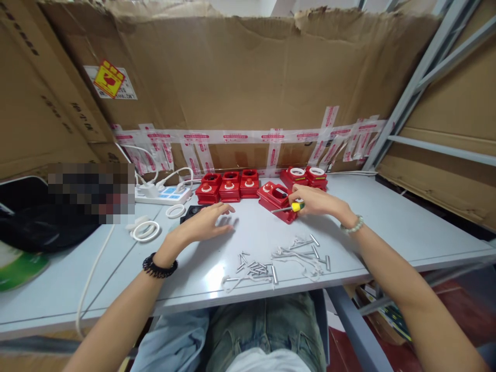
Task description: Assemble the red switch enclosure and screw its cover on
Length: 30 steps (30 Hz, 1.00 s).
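My right hand (pixel 315 200) is closed around a screwdriver (pixel 297 206) with a yellow and green handle. Its thin shaft points left, in front of a red housing (pixel 264 199) that has a round knob and a dark opening. The hand is at the right end of this housing; whether the fingers also grip it cannot be made out. My left hand (pixel 205 223) hovers low over the table to the left, fingers apart and holding nothing. Beside it, partly hidden, lies a flat black part (pixel 189 212).
Three red housings (pixel 230 191) stand in a row behind, and two with white rings (pixel 297 172) stand back right. Small metal screws (pixel 256 268) and metal rods with white cords (pixel 298 253) lie near the front edge. A power strip (pixel 166 195) and white rings (pixel 145 231) are left.
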Available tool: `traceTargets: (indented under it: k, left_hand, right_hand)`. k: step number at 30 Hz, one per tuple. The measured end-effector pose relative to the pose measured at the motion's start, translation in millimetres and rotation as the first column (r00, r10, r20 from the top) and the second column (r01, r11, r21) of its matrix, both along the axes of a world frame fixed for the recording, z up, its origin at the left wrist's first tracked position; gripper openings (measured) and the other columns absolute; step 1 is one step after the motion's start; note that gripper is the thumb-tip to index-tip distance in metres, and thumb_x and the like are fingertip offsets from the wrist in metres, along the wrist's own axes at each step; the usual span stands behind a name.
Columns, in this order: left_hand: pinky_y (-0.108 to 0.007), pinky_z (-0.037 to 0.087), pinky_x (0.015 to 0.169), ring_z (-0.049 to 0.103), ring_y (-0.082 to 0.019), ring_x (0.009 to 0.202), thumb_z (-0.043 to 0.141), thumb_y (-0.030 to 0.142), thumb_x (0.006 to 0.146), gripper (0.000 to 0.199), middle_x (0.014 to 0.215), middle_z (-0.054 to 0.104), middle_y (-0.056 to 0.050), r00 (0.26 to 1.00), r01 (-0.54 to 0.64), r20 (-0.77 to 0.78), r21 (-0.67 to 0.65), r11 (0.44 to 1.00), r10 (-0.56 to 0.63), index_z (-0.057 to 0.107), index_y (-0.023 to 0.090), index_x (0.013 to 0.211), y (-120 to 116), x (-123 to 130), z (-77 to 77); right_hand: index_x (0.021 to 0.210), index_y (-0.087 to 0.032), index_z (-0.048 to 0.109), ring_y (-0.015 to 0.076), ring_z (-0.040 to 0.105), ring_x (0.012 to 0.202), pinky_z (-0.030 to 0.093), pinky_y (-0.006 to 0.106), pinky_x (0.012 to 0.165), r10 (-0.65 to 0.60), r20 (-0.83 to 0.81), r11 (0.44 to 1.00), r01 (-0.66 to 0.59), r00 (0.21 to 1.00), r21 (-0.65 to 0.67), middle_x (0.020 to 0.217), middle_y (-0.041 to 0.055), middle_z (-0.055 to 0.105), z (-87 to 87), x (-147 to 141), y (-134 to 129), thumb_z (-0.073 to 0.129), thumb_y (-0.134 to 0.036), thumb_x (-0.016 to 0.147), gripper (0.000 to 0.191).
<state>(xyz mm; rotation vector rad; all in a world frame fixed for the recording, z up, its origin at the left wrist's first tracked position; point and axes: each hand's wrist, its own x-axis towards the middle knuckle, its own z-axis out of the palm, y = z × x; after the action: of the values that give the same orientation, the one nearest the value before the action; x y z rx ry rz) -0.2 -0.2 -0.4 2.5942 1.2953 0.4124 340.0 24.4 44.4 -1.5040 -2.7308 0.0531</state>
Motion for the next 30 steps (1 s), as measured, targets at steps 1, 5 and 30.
traceTargets:
  k: [1,5,30]
  left_hand:
    - [-0.044,0.048,0.093,0.061,-0.028,0.108,0.056,0.045,0.087,0.039,0.118,0.063,-0.011,1.000,0.006,0.010,0.025,1.000,-0.007,0.055,0.021,0.117,-1,1,0.9]
    - [-0.047,0.043,0.103,0.052,-0.029,0.123,0.055,0.042,0.090,0.047,0.134,0.052,-0.012,0.998,0.012,0.056,0.112,0.994,-0.018,0.046,0.023,0.132,-5,10,5.6]
    - [-0.040,0.048,0.092,0.057,-0.024,0.101,0.059,0.059,0.084,0.054,0.117,0.049,-0.008,0.994,0.075,0.077,0.047,0.996,-0.078,0.051,0.023,0.122,-14,31,5.1]
  right_hand:
    - [0.087,-0.022,0.066,0.0186,0.054,0.085,0.033,0.027,0.062,0.027,-0.003,1.000,-0.028,1.000,-0.015,0.095,0.0046,0.054,-0.1,-2,-1,0.064,-0.010,0.069,0.022]
    - [0.088,-0.021,0.064,0.0176,0.053,0.084,0.036,0.028,0.066,0.170,-0.096,0.983,-0.175,0.981,-0.050,0.099,0.0044,0.055,-2.1,-11,-4,0.058,-0.008,0.068,0.025]
    - [0.099,-0.016,0.070,0.0197,0.064,0.083,0.044,0.028,0.071,-0.052,-0.215,0.998,0.046,0.975,-0.034,0.092,0.0079,0.071,-17.1,-14,8,0.069,-0.028,0.077,0.025]
